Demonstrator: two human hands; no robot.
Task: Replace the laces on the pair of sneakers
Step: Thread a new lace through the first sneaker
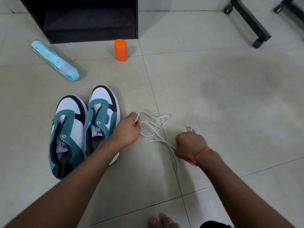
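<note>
Far on the left, a long light-blue plastic tube with a round cap lies on its side on the pale tiled floor. Behind it stands a black open shelf unit.

Nearer to you, two teal, white and black sneakers sit side by side, touching, with their toes pointing away from you. Their lace holes show no laces. Your left arm crosses over the heel of the right-hand shoe.

A small orange plastic pot with a lid stands upright far off, just in front of the shelf unit.

Your left hand is just to the right of the shoes. Its fingers are curled and they pinch a loop of the thin white shoelaces. The laces lie in loose, tangled loops on the floor between your two hands. One end trails toward you along a tile line.

Your right hand is near the laces too, on their right side. It is curled into a fist and it grips the laces, with a bit of white lace poking out past the knuckles. A thin orange-red thread band goes round your right wrist.

Far on the right, the black metal legs of a stand rest on the floor.

At the very bottom, your bare toes peek in.
</note>
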